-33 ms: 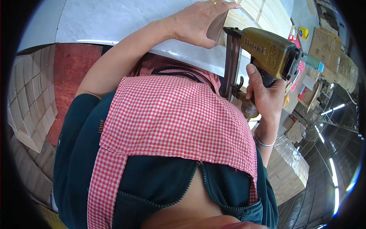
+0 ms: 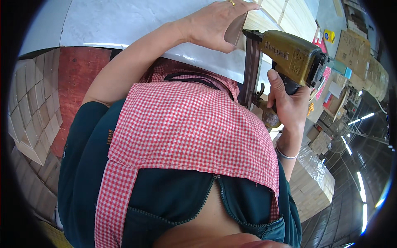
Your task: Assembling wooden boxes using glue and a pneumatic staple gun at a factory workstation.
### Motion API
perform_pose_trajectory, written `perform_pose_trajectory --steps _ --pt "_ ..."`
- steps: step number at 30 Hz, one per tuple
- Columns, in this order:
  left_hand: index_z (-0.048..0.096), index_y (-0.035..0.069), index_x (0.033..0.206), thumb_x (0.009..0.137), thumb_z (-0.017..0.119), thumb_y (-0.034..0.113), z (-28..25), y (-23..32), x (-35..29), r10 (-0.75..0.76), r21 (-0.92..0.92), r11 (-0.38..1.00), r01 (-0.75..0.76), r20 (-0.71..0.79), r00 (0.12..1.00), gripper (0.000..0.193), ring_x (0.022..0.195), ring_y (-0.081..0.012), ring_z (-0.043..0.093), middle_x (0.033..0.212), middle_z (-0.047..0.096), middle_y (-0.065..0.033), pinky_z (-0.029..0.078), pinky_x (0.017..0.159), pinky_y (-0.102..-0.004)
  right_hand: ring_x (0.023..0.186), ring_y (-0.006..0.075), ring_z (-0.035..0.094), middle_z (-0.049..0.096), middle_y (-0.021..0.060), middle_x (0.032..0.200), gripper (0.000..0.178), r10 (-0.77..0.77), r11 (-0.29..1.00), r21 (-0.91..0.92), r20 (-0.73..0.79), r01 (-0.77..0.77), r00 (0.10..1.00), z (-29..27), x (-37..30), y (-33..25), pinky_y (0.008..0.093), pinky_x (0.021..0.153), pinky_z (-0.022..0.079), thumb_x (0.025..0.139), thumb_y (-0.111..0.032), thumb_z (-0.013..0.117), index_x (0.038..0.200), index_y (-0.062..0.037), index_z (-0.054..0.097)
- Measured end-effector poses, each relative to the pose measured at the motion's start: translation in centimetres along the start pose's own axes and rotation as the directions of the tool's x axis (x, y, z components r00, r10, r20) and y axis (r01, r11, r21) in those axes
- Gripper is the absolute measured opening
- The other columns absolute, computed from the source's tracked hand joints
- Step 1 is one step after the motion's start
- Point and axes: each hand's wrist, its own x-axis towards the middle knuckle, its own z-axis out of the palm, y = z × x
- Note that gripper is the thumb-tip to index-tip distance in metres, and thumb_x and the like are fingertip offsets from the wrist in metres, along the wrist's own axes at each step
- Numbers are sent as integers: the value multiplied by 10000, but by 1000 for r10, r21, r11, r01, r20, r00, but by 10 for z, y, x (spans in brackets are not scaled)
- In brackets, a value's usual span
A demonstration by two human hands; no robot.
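My right hand [image 2: 289, 99] is wrapped round the black grip of a nail gun [image 2: 289, 56] with a worn gold-brown body and a long dark magazine. The gun's nose lies close beside a wooden piece [image 2: 236, 29] at the top of the view. My left hand [image 2: 215, 27] reaches over the bench and grips that piece between thumb and fingers; its far side runs out of the picture. Whether the nose touches the wood, I cannot tell.
Pale wooden boards [image 2: 289, 16] lie beyond the gun on the grey-white bench [image 2: 120, 25]. Stacked wooden pieces [image 2: 35, 103] stand at the left beside a red panel [image 2: 80, 82]. At the right are cardboard boxes [image 2: 351, 51] and a plastic-wrapped wood stack [image 2: 312, 186].
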Motion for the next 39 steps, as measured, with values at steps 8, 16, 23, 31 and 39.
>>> perform_pose_trajectory --steps 8,16,23,31,39 --pt "222 -40 1536 711 760 349 -2 1 0 4 -15 1000 -3 12 1000 1059 1083 -411 541 1220 532 -262 407 1031 -508 387 102 478 570 22 558 232 32 994 -102 33 -28 999 -6 9 -11 219 365 384 924 -182 764 974 16 653" --pt "281 -87 1488 800 758 352 -7 19 0 -261 -214 947 238 -86 962 945 1044 -373 558 1169 545 -258 456 963 -491 403 94 491 600 29 606 263 4 993 -120 15 -2 1000 -21 25 -20 215 367 372 879 -163 801 989 36 669" --pt "343 -96 1427 834 744 327 -8 27 10 -456 -241 872 426 -85 886 831 994 -352 580 1132 560 -256 490 906 -452 393 91 483 588 22 580 261 -10 987 -160 24 13 1000 -34 56 -23 216 365 365 886 -184 796 964 34 676" --pt "414 -99 1348 866 725 294 -2 26 20 -556 -164 827 538 -97 825 696 934 -329 605 1091 577 -253 522 839 -403 394 89 490 584 15 570 262 -3 980 -196 82 19 997 -40 68 -25 217 365 360 893 -202 790 928 34 681" --pt "496 -43 1266 801 775 337 1 39 22 -436 85 890 449 -129 890 663 1026 -324 581 1162 585 -223 475 902 -437 391 90 486 581 17 563 261 0 978 -208 129 27 992 -49 76 -23 220 367 360 903 -213 780 897 27 678"
